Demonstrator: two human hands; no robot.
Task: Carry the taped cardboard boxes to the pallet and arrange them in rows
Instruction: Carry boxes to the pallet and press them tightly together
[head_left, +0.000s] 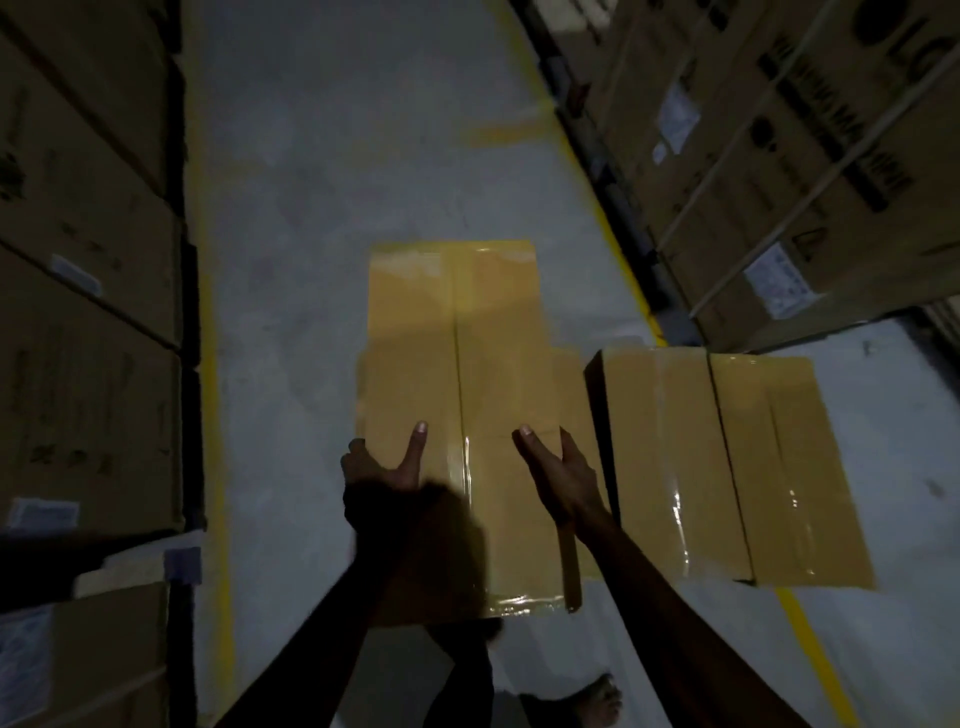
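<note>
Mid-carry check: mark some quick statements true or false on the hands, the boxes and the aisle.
1. Both hands grip one box. True: the left hand and the right hand hold the taped box by its sides, thumbs on top.
2. The box's top flaps stand open. False: glossy tape runs along the closed seam.
3. A second box sits to the right of the held one. True.
4. Stacked cartons line only the left of the aisle. False: the stacked cartons stand on the left and more stand on the right.
5. The floor line is red. False: it is yellow.
</note>
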